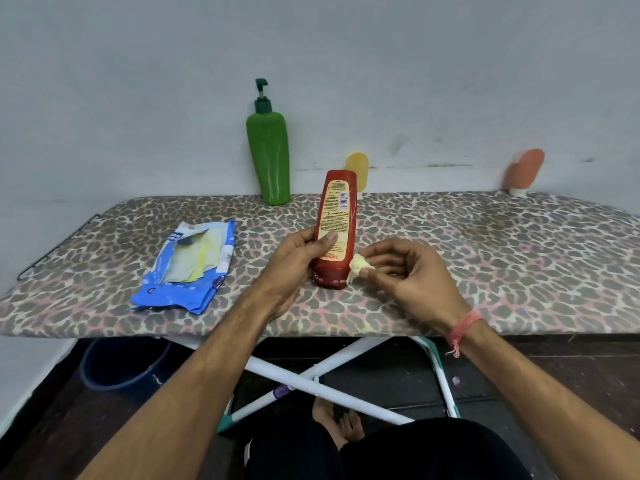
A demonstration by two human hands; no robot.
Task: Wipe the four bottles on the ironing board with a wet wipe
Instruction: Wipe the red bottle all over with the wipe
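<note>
Red bottle [335, 230] cap-down on leopard-print ironing board [485, 258], crumpled wet wipe [358, 265] at its base; green [269, 157], yellow [358, 168], orange [525, 171] bottles behind.

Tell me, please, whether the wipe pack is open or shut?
Open: the blue wipe pack lies flat on the ironing board with its flap peeled back, pale wipes showing inside.

Red bottle [335, 230] label print illegible.

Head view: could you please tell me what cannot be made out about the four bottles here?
- Red bottle: the small label print is unreadable; the left hand covers its left side.
- Yellow bottle: the lower part is hidden behind the red bottle.
- Orange bottle: blurred, with no label detail.
- Green pump bottle: no label faces the camera.
</note>
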